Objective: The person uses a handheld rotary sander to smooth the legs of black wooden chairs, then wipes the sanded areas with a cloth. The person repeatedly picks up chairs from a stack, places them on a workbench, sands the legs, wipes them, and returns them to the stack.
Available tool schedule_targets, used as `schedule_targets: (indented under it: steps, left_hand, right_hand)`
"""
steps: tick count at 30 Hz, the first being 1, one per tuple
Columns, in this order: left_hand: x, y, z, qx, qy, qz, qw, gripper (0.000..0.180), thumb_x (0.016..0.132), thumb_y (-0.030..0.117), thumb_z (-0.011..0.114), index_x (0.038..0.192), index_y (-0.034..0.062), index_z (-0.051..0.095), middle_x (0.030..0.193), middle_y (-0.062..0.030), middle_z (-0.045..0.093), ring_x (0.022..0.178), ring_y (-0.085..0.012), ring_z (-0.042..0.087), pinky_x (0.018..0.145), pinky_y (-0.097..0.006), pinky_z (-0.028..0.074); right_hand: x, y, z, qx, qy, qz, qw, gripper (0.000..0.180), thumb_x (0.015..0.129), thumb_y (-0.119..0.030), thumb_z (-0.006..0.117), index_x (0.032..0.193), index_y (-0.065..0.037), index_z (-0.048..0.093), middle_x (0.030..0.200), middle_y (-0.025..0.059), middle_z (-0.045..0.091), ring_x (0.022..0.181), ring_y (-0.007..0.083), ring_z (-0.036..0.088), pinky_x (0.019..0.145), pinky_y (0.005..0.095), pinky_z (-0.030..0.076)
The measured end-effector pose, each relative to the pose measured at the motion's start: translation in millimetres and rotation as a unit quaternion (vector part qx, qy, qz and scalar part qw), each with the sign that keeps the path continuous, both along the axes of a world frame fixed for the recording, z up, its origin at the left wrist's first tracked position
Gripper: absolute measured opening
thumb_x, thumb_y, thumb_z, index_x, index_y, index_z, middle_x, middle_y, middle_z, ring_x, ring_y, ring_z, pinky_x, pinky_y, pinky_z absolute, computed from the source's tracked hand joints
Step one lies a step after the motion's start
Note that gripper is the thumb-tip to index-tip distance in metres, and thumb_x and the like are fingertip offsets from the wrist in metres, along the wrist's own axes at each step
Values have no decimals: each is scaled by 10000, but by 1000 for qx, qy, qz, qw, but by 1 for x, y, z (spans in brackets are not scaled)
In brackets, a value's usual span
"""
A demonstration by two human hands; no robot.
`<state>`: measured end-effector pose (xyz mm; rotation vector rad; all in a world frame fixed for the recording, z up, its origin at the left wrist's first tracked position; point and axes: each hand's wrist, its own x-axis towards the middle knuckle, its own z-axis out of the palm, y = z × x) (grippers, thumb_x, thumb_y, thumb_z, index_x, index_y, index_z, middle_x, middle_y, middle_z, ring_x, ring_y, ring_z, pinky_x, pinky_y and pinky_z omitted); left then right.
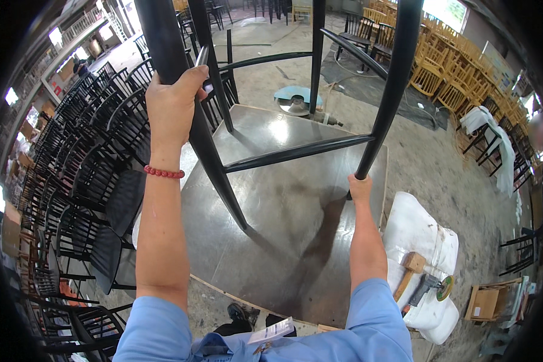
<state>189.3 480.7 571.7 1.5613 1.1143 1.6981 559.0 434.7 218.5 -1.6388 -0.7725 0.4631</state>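
Note:
A tall black wooden stool (298,153) stands on a metal-topped table (265,259); its top is out of view. Its round legs are joined by rungs. My left hand (171,105), with a red bead bracelet (164,172) at the wrist, is wrapped around the near left leg, well above the tabletop. A small shiny spot shows by its fingertips, too small to name. Lower down, my right hand (360,187) is closed around the foot end of the near right leg. Most of its fingers are hidden from view.
A mallet (409,274) and an angle grinder (426,289) lie on a white padded bundle (411,232) to the right. Beyond the table sits a round grey-blue object (297,104). Black chairs (105,211) crowd the left; light wooden chairs (443,66) are stacked at far right.

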Motion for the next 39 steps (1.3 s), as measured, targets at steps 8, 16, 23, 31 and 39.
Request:
schedule_targets:
  steps: [8,16,23,31,39]
  left_hand:
    - [-1,0,-1,13,12,14,1000,256,778,184,730,867,-15,596,686,-34,616,574,-104,575,565,-246,449]
    - [-19,-5,-4,34,19,19,999,277,795,204,726,880,-22,590,720,-62,647,570,-111,596,551,-252,467]
    - [-112,-27,-5,-1,-16,-53,998,265,792,247,728,879,29,604,657,-22,597,552,-90,525,521,-235,383]
    - [-165,-37,-4,-9,-66,-211,975,316,776,168,750,980,-8,585,689,-42,563,589,-122,539,569,-239,403]
    - [-178,-15,18,-13,-55,-244,968,215,980,200,507,1034,24,616,824,-64,653,847,-185,632,753,-307,515]
  right_hand:
    - [0,10,-1,27,3,9,1000,90,720,-56,668,769,-35,595,668,11,567,595,105,534,551,286,430]
    - [-15,-6,27,-28,11,34,999,109,713,-83,663,742,-20,580,634,39,567,594,135,546,561,324,439]
    - [-103,-125,14,-33,23,-14,999,98,739,-74,653,739,-26,568,637,23,563,589,117,537,540,319,436]
    - [-240,-241,10,-48,60,-163,984,165,712,-111,655,828,-15,586,658,48,563,635,151,555,610,342,463]
    - [-295,-349,-5,-123,39,-243,961,497,808,-190,650,1254,-6,532,1119,183,657,1059,318,626,916,390,475]
